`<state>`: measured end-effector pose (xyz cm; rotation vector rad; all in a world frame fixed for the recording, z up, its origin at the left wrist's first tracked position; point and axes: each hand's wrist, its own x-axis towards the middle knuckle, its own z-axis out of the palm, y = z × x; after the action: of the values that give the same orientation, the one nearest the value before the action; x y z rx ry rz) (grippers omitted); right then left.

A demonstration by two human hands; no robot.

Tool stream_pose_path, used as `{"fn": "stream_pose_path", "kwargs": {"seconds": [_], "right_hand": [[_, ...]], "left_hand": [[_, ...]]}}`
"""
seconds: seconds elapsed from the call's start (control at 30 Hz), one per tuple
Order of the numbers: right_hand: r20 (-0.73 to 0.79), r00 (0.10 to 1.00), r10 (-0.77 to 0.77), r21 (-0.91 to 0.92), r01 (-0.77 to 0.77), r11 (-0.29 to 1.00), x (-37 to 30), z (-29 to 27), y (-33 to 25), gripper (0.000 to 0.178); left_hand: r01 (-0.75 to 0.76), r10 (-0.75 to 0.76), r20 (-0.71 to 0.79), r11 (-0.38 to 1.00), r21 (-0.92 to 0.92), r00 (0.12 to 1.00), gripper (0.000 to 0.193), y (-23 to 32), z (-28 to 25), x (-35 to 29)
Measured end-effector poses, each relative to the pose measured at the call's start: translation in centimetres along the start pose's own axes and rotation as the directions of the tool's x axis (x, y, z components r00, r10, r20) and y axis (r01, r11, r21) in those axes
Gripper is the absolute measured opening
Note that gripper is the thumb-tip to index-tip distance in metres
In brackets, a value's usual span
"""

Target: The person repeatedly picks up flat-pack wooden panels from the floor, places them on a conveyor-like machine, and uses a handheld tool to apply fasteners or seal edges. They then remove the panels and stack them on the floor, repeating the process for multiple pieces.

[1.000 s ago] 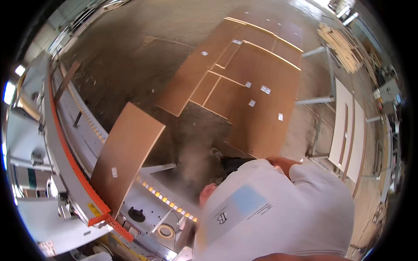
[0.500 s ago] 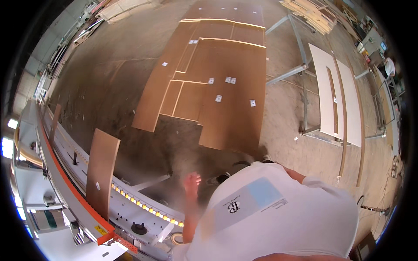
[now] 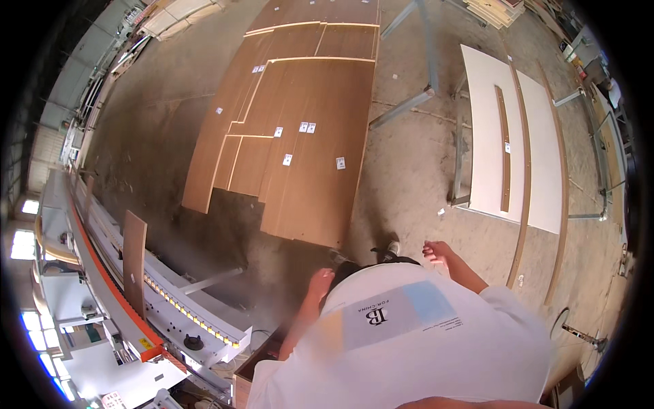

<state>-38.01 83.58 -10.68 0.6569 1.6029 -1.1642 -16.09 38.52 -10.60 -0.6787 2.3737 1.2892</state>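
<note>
I look down over my white shirt at a workshop floor. My left hand hangs beside my body, blurred and holding nothing, above the dusty floor near the end of a long machine. My right hand is out to the right with fingers apart, also empty. A brown panel stands on the machine's roller track to my left, well out of reach of either hand. Ahead of my shoe lies a stack of brown boards with small white labels.
White panels with a brown strip rest on metal trestles at right. Thin brown edge strips lie beside them. The machine with an orange rail runs along the left. More boards are stacked at the far top.
The view has swung right and forward. The panel on the machine now sits farther left. My right hand has come into view and my left has dropped beside my body.
</note>
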Motion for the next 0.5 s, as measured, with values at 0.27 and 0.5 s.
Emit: {"fn": "stream_pose_path", "kwargs": {"seconds": [0.27,0.5], "right_hand": [[-0.012,0.958,-0.287,0.102,0.286,0.953,4.7,-2.0,-7.8,0.043],[0.052,0.937,-0.345,-0.151,0.349,0.925,4.4,-3.7,-17.3,0.046]], "left_hand": [[0.119,-0.117,0.160,0.993,-0.002,0.980,0.031,0.7,-1.1,5.2],[0.292,-0.258,0.188,0.938,-0.185,0.948,0.022,5.1,-1.3,13.1]]}}
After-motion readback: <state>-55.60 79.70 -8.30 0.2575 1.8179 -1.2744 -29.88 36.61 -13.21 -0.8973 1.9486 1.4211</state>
